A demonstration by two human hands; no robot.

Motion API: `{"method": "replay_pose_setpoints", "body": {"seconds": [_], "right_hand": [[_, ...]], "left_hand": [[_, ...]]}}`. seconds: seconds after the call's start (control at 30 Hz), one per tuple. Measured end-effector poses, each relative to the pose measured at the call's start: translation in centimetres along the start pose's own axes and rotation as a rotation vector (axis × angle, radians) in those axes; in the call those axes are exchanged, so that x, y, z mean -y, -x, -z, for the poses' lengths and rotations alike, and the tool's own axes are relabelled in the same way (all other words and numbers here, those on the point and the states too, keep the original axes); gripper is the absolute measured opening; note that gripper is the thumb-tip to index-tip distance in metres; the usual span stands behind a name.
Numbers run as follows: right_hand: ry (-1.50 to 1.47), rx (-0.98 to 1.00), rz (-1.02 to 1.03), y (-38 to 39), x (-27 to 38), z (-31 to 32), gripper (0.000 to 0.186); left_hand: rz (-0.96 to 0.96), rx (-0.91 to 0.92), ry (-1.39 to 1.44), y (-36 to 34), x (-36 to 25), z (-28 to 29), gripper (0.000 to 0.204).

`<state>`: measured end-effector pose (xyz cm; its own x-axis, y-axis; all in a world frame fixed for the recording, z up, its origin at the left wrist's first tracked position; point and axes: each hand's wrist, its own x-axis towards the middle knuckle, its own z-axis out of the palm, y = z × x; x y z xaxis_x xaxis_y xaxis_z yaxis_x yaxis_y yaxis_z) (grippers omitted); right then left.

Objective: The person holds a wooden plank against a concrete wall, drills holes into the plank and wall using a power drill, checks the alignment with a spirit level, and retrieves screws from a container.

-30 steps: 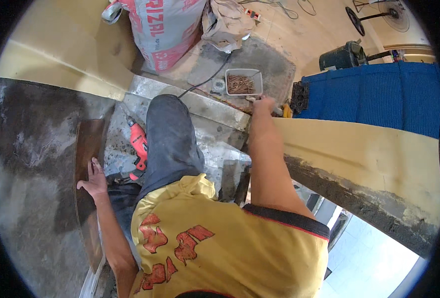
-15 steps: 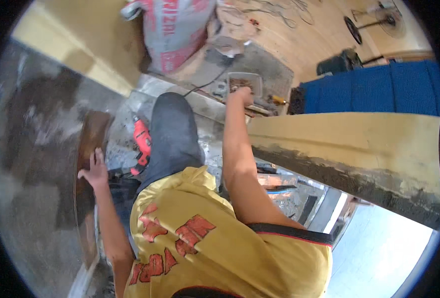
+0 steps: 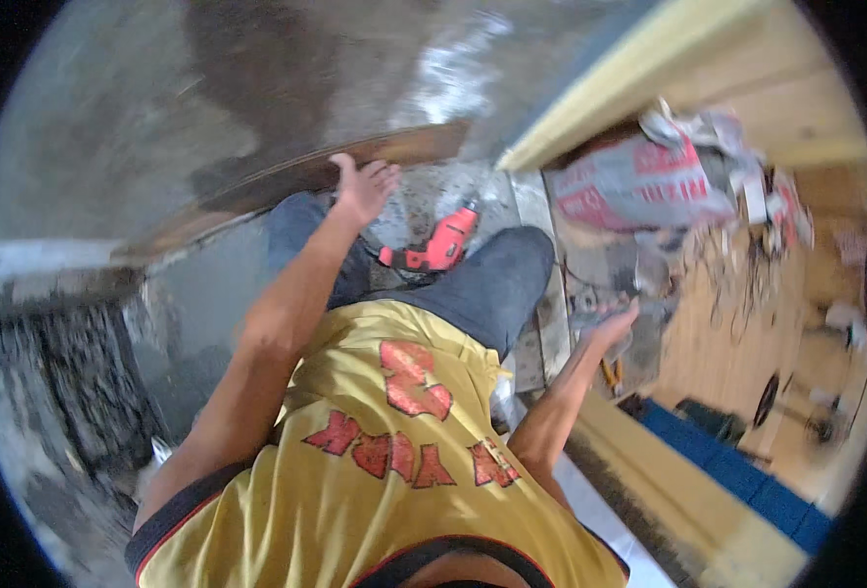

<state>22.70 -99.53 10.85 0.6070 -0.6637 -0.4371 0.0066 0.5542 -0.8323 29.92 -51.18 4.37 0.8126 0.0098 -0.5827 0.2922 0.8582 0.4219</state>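
Note:
My left hand [image 3: 363,189] has its fingers apart at the edge of a long brown wooden board [image 3: 419,147]; it holds nothing. Between my bent legs a red and black power drill [image 3: 448,240] lies on the dusty grey floor. Out to the right, across the pale sill, my right hand [image 3: 610,325] is at a small clear plastic tub [image 3: 618,345]. Motion blur hides what those fingers do, and the contents of the tub do not show clearly.
A red and white printed sack [image 3: 639,186] stands beyond the sill, beside a yellowish wall edge [image 3: 629,73]. Yellow-handled tools [image 3: 613,375] lie near the tub. Cords [image 3: 732,279] trail over the wood-look floor. A blue ribbed panel [image 3: 722,465] runs along the right.
My view has swung to the left, so the board now runs across the top. My left hand stays by the board, its fingers spread. My right hand is still by the tub, now blurred.

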Motion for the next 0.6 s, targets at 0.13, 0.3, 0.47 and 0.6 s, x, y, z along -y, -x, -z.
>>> {"method": "replay_pose_setpoints", "body": {"seconds": [0.13,0.3,0.47,0.6], "right_hand": [[0.169,0.168,0.331,5.9,-2.1,-4.0,0.018],[0.932,0.770,0.145,8.1,1.0,-8.6,0.023],[1.581,1.696,0.660,11.4,-4.1,-18.1,0.037],[2.042,1.939,0.930,14.3,-8.5,-24.3,0.040]], "left_hand": [[-0.004,-0.052,-0.003,-0.3,-0.1,0.9,0.131],[0.007,-0.076,-0.152,0.2,-0.5,1.7,0.125],[0.000,-0.033,-0.269,-0.5,-0.4,2.0,0.123],[-0.026,-0.020,-0.305,-0.9,-0.1,2.5,0.121]]}}
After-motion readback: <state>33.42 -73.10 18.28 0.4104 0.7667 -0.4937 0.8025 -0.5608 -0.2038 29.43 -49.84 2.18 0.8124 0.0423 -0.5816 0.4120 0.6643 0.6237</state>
